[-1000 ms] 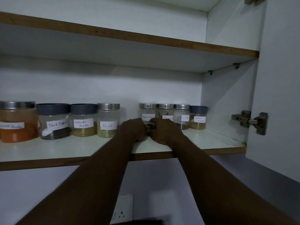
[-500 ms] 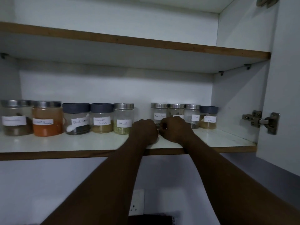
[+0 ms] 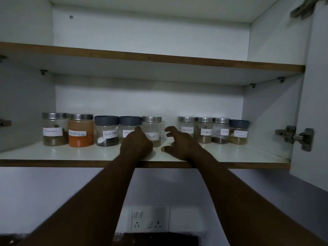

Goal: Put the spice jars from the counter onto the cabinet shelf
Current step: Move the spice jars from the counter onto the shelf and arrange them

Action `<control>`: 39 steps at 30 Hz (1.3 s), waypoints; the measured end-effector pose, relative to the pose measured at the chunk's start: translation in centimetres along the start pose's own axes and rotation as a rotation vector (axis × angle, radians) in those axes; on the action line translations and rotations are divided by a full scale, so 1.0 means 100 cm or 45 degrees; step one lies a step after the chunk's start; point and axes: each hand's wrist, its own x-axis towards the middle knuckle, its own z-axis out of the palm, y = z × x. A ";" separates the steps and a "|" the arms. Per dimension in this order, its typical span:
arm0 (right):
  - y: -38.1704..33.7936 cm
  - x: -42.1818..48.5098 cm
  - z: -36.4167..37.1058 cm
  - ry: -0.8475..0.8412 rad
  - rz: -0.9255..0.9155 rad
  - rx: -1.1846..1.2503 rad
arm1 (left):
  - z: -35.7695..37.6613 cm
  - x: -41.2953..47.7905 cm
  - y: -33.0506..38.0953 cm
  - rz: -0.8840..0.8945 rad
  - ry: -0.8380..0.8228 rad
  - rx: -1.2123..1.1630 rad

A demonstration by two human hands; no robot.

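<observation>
Hands both up on the lower cabinet shelf (image 3: 53, 153), forearms crossing its wooden front edge. Left hand (image 3: 135, 145) loosely curled, back to the camera, one finger raised in front of the coriander jar (image 3: 130, 127) and fennel jar (image 3: 152, 130); whether it grips or merely touches either jar cannot be told. Right hand (image 3: 179, 142) spread wide, fingers clawed apart, empty, sitting in the gap between the fennel jar and the small black pepper jar (image 3: 186, 126).

Left group, touching or nearly so: steel-lidded jar with an unreadable label (image 3: 54, 129), orange powder jar (image 3: 80, 132), grey-lidded black pepper jar (image 3: 106, 130), then coriander and fennel.

Right group, packed close: small black pepper jar, cinnamon jar (image 3: 203, 131), clove jar (image 3: 221, 131), grey-lidded garam masala jar (image 3: 238, 132).

Upper shelf (image 3: 159, 59) bare. Open cabinet door (image 3: 316, 103) at right with hinge (image 3: 294, 136). Wall socket plate (image 3: 150, 219) below.
</observation>
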 end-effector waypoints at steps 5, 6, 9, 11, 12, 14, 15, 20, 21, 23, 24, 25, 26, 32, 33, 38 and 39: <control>0.000 0.010 0.006 -0.037 -0.037 -0.068 | 0.007 0.021 -0.001 0.150 -0.193 0.051; 0.003 0.012 0.007 -0.029 -0.031 -0.088 | 0.010 0.025 0.001 0.179 -0.206 0.071; 0.010 0.021 0.012 -0.003 0.001 -0.159 | 0.022 0.038 0.013 0.291 -0.301 0.222; 0.013 0.026 0.016 -0.013 0.045 -0.206 | 0.029 0.048 0.022 0.312 -0.406 0.343; 0.015 0.029 0.017 -0.025 0.064 -0.218 | 0.032 0.054 0.026 0.316 -0.446 0.393; 0.018 0.034 0.020 -0.048 0.090 -0.222 | 0.037 0.062 0.032 0.343 -0.497 0.464; 0.020 0.035 0.021 -0.054 0.101 -0.225 | 0.040 0.065 0.035 0.350 -0.508 0.483; 0.024 0.037 0.023 -0.055 0.132 -0.259 | 0.048 0.073 0.038 0.330 -0.499 0.524; 0.024 0.038 0.022 -0.070 0.136 -0.273 | 0.049 0.074 0.038 0.343 -0.491 0.530; 0.023 0.038 0.021 -0.117 0.155 -0.303 | 0.049 0.074 0.036 0.374 -0.465 0.548; 0.022 0.038 0.020 -0.140 0.173 -0.310 | 0.049 0.073 0.034 0.388 -0.451 0.562; 0.021 0.038 0.019 -0.157 0.190 -0.312 | 0.050 0.073 0.033 0.399 -0.436 0.575; 0.020 0.037 0.018 -0.161 0.199 -0.313 | 0.050 0.072 0.031 0.407 -0.416 0.584; 0.012 0.025 0.012 -0.012 0.140 -0.267 | 0.047 0.060 0.026 0.424 -0.268 0.608; 0.010 0.023 0.010 -0.004 0.134 -0.279 | 0.046 0.055 0.026 0.441 -0.254 0.623; 0.002 0.016 0.003 -0.012 0.099 -0.314 | 0.035 0.023 0.016 0.456 -0.067 0.558; 0.000 0.015 0.003 -0.014 0.096 -0.286 | 0.030 0.018 0.012 0.403 -0.034 0.508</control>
